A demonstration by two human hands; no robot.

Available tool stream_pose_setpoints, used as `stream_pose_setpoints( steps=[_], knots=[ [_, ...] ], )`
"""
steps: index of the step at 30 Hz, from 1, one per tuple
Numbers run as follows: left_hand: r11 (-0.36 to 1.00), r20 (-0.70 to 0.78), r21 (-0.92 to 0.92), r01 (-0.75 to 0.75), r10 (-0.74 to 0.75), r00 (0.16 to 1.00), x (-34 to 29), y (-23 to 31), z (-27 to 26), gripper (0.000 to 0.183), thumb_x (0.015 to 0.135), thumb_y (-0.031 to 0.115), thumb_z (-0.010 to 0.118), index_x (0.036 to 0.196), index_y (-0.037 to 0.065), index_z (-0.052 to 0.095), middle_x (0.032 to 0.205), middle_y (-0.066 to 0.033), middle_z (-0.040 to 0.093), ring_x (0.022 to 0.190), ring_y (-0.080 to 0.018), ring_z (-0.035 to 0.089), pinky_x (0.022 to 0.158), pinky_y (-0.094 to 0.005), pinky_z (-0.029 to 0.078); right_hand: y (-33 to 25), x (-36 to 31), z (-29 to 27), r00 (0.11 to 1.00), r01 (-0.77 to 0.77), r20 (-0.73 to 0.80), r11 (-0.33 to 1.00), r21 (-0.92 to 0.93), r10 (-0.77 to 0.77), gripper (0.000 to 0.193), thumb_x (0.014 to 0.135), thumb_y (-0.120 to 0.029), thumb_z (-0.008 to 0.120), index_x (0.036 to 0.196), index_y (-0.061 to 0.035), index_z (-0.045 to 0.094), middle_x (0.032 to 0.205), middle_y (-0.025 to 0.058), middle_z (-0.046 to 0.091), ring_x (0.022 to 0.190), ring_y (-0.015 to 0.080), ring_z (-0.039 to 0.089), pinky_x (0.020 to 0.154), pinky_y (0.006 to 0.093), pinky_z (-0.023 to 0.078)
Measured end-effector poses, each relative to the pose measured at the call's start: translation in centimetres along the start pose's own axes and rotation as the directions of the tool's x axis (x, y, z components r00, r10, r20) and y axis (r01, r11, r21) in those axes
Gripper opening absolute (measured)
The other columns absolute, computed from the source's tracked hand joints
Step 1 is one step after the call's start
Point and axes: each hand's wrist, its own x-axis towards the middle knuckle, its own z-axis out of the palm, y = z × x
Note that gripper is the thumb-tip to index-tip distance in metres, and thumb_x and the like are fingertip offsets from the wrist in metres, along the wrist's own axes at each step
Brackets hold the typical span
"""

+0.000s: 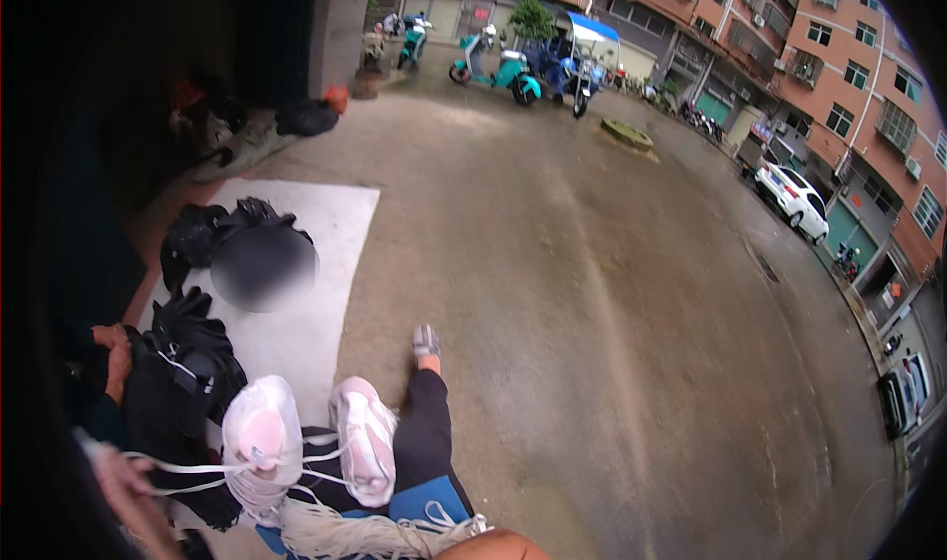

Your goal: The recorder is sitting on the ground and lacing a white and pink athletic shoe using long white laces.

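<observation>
Right, closest to me is a loose hank of pale laces (370, 535) spilling over a blue cloth (429, 501) on the lap. Two pink-and-white sneakers sit just beyond it, the left sneaker (259, 432) and, just beside it, the right sneaker (365, 442). White laces (178, 466) stretch sideways out of the left one to the left hand (128, 481), which pinches them at the lower left; blur smears its fingers, so I can't say which ones grip. A rounded patch of skin (493, 545) pokes in at the bottom, cut off: right hand or arm, I can't tell, nor how it's held.

Further up, a leg (429, 422) in dark trousers ends in a grey shoe (426, 341). On the left, crowding that side, there's a dark bundle (187, 358) with another person's hand (115, 353) next to it. Past that I've got a dark round shape (264, 269), too smudged to name, over a white sheet (345, 224). Deep shadow swallows the far left.

Beyond, damp concrete (552, 313) opens out to teal scooters (493, 72), a blue-roofed three-wheeler (582, 57), a white car (792, 200) and orange-pink apartment blocks (838, 62).
</observation>
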Motion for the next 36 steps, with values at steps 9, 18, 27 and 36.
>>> stream_pose_setpoints(
  steps=[9, 18, 27, 36],
  knots=[
    [0.854, 0.874, 0.477, 0.207, -0.487, -0.003, -14.3, -15.5, 5.8, 0.018, 0.098, 0.014, 0.053, 0.093, 0.000, 0.063, 0.074, -0.0036, 0.058, 0.055, -0.0133, 0.060, 0.050, -0.0276, 0.053, -0.9, -2.8, -2.3, 0.932, -0.168, -0.334, 0.984, -0.054, 0.141, 0.023, 0.093, -0.008, 0.060, 0.113, 0.0026, 0.065, 0.100, 0.0140, 0.067, 0.089, 0.0258, 0.067, 0.080, 0.0330, 0.053],
    [0.654, 0.674, 0.738, 0.166, -0.697, -0.246, -14.0, -16.5, 6.4, 0.027, 0.096, 0.019, 0.053, 0.090, -0.004, 0.063, 0.074, -0.0056, 0.057, 0.061, -0.0158, 0.062, 0.056, -0.0308, 0.057, -2.0, -4.8, -0.3, 0.855, -0.250, -0.493, 0.961, -0.118, 0.162, 0.022, 0.093, -0.008, 0.060, 0.112, 0.0026, 0.065, 0.099, 0.0138, 0.067, 0.089, 0.0254, 0.067, 0.080, 0.0330, 0.053],
    [0.555, 0.655, 0.755, 0.350, -0.611, -0.444, -12.9, -18.8, 6.9, 0.026, 0.100, 0.021, 0.053, 0.094, -0.003, 0.061, 0.072, -0.0011, 0.053, 0.057, -0.0110, 0.057, 0.063, -0.0349, 0.060, -2.8, -1.0, -1.0, 0.904, -0.178, -0.415, 0.972, -0.157, 0.098, 0.021, 0.093, -0.007, 0.060, 0.111, 0.0027, 0.066, 0.098, 0.0137, 0.067, 0.088, 0.0251, 0.067, 0.080, 0.0329, 0.053],
    [0.576, 0.651, 0.759, 0.304, -0.662, -0.371, -13.5, -18.9, 7.0, 0.032, 0.100, 0.028, 0.053, 0.097, -0.002, 0.063, 0.076, -0.0014, 0.054, 0.061, -0.0105, 0.058, 0.055, -0.0269, 0.057, -2.4, 1.9, -1.1, 0.964, -0.082, -0.263, 0.987, -0.139, 0.043, 0.021, 0.093, -0.007, 0.060, 0.110, 0.0027, 0.066, 0.097, 0.0135, 0.068, 0.088, 0.0248, 0.067, 0.080, 0.0329, 0.053]
  ],
)
